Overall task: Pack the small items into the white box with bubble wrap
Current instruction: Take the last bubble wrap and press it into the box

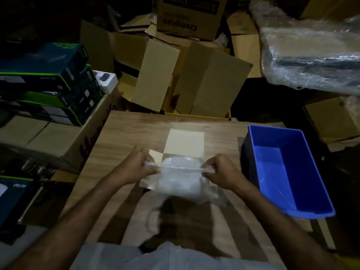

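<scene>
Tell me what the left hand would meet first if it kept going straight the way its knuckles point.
Probably the raised lid flap of the white box, just beyond the left hand, which grips the bubble wrap. Depth is unclear, so it might pass beside it.

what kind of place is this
Probably a stockroom or packing area: brown cardboard cartons piled behind the wooden table, stacked dark retail boxes at left, and a plastic-wrapped bundle at right.

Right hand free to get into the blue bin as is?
Probably not yet. The right hand pinches one end of the bubble wrap, the left hand the other. The blue bin sits open beside it with nothing between, so letting go should suffice.
</scene>
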A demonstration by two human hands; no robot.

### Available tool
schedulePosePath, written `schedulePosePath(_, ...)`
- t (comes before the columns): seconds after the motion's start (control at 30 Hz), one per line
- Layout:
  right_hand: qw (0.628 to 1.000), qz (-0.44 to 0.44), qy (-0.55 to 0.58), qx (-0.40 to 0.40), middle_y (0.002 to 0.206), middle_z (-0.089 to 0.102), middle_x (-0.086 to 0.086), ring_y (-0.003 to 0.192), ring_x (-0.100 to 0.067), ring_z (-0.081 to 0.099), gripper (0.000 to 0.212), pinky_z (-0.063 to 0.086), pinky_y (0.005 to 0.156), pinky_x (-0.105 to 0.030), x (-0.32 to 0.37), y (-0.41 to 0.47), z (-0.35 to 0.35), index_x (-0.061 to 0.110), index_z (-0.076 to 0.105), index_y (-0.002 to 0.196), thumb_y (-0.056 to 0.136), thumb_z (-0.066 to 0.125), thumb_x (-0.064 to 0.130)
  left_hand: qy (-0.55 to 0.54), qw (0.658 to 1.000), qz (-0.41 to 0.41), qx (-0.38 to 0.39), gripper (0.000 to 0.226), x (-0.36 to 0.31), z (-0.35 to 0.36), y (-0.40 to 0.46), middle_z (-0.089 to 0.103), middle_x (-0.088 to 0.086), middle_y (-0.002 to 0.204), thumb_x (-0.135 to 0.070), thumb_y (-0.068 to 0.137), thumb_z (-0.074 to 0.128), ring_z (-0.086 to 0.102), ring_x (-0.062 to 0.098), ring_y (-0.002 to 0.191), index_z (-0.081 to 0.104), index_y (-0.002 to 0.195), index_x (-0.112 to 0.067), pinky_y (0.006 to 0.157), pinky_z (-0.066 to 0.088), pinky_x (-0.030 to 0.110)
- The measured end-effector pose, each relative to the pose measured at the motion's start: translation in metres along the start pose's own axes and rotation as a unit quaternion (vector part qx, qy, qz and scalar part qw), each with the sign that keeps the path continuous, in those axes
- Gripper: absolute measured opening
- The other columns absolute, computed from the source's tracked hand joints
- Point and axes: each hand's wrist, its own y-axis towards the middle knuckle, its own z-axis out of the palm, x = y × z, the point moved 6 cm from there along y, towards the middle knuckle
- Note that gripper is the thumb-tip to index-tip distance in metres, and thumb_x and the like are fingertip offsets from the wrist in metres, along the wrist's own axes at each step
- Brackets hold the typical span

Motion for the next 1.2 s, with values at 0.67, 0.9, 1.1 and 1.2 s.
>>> schedulePosePath(0.67, 0.980, 0.145, 0.016, -0.134, 0.136, 0.056, -0.009, 0.115, -0.024, 0.061, 0.078, 0.056, 0.095, -0.046, -0.043, 0.026, 0.047, 0.024, 0.034, 0.147, 0.083, 0.078, 0.029, 0.114, 0.986, -0.013, -0.118, 0.059, 0.033, 0.063, 0.058, 0.044, 0.011, 0.131, -0.030, 0.083, 0.079, 0.054, 0.030, 0.109, 0.049, 0.133, -0.017, 0.088, 0.051, 0.041)
schedulePosePath(0.9, 0.967, 0.038, -0.204, -0.150, 0.143, 0.048, -0.013, 0.122, -0.029, 0.052, 0.064, 0.053, 0.094, -0.044, -0.020, 0.001, 0.068, 0.018, 0.045, 0.145, 0.088, 0.071, 0.035, 0.188, 0.982, 0.028, -0.025, 0.075, 0.012, 0.092, 0.034, 0.028, 0.015, 0.152, -0.044, 0.085, 0.075, 0.036, 0.033, 0.135, 0.041, 0.147, -0.017, 0.108, 0.041, 0.044)
schedulePosePath(1.1, 0.987, 0.094, -0.115, -0.066, 0.164, 0.021, -0.023, 0.145, -0.039, 0.033, 0.081, 0.040, 0.111, -0.042, -0.032, 0.005, 0.119, 0.009, 0.020, 0.160, 0.093, 0.066, 0.018, 0.164, 0.981, -0.031, 0.095, 0.109, 0.019, 0.130, 0.037, 0.005, 0.021, 0.161, -0.030, 0.087, 0.076, 0.030, 0.036, 0.142, -0.004, 0.160, -0.017, 0.108, 0.041, 0.042)
schedulePosePath(1.2, 0.986, 0.139, -0.083, -0.032, 0.168, -0.001, -0.020, 0.143, -0.043, 0.033, 0.099, 0.044, 0.107, -0.044, -0.033, 0.019, 0.125, 0.011, 0.002, 0.161, 0.089, 0.070, 0.014, 0.142, 0.981, -0.071, 0.113, 0.115, 0.023, 0.140, 0.041, -0.004, 0.021, 0.162, -0.031, 0.085, 0.078, 0.024, 0.038, 0.144, -0.009, 0.160, -0.019, 0.110, 0.038, 0.043)
